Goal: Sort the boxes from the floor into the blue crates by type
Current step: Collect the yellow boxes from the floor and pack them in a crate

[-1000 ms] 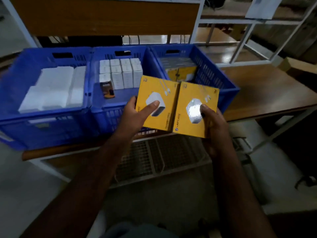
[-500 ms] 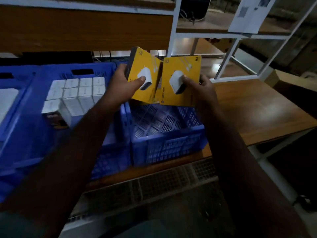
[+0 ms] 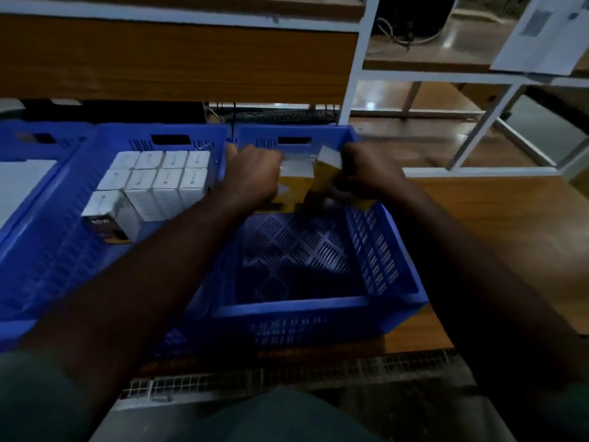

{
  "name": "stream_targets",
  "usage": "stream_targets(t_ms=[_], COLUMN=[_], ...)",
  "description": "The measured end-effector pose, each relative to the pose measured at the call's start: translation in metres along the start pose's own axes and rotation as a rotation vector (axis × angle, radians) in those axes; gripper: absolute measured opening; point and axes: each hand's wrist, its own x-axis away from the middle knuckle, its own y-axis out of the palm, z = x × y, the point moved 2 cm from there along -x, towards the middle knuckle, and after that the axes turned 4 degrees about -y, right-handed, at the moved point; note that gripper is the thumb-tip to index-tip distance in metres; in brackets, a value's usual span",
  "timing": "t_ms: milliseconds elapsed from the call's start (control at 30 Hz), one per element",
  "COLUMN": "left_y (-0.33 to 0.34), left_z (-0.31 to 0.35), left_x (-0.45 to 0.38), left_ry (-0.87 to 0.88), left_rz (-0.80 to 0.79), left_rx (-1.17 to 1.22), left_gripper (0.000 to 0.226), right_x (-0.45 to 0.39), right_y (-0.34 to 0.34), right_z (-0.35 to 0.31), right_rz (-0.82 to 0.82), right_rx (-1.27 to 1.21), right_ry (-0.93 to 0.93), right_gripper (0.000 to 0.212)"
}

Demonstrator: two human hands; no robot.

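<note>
Dim light falls on a long brown wooden bench (image 3: pixel 478 224) framed in white metal shelving (image 3: pixel 353 68), with a sheet of paper (image 3: pixel 548 33) hanging at the upper right; on the bench stand blue slotted plastic crates side by side: the rightmost crate (image 3: pixel 318 307) has most of its perforated floor bare, the middle crate (image 3: pixel 79 218) holds upright rows of small white cartons (image 3: pixel 159 183), and a further crate (image 3: pixel 19 145) at the left edge shows only a pale mass inside; both forearms reach over the right crate toward its far wall, where the left hand (image 3: pixel 251 173) and the right hand (image 3: pixel 363 173) each have their fingers wrapped around a flat yellow cardboard retail box, the left-hand box (image 3: pixel 291 186) and the right-hand box (image 3: pixel 328 167), tilted and low inside the far end; whether other boxes lie beneath them I cannot tell; such boxes are probably light and stiff but easy to dent at the printed face, so the narrow side edges look the safest place to pinch, and they should slide readily against each other; half a second ago the pair was held up above the crate rim with their faces to the camera, and a second ago lower and nearer the body; now they are down within the crate.
</note>
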Motion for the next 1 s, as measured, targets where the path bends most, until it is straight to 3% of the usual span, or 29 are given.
stream_targets(t_ms=[167, 367, 533, 700, 833, 1000], left_y=[0.045, 0.072, 0.089, 0.091, 0.095, 0.104], left_z=[0.005, 0.006, -0.002, -0.004, -0.004, -0.005], left_x=[-0.007, -0.032, -0.049, -0.057, -0.057, -0.056], left_ry=[-0.039, -0.08, -0.107, -0.108, -0.092, -0.077], left_rz=[-0.112, -0.133, -0.297, -0.34, -0.32, -0.222], left_rx=[-0.175, -0.133, -0.104, -0.109, -0.123, -0.141], left_gripper=[0.033, 0.046, 0.058, 0.071, 0.073, 0.072], right_x=[-0.03, -0.057, -0.06, -0.06, -0.059, -0.069], right_y=[0.029, 0.034, 0.027, 0.067, 0.103, 0.103], right_z=[0.002, 0.004, 0.013, 0.015, 0.026, 0.022], right_rz=[-0.15, -0.305, -0.223, -0.291, -0.218, -0.146], right_rx=[0.2, 0.25, 0.231, 0.252, 0.349, 0.3], right_ry=[-0.075, -0.108, -0.185, -0.188, -0.196, -0.18], right_gripper=[0.011, 0.016, 0.029, 0.032, 0.038, 0.038])
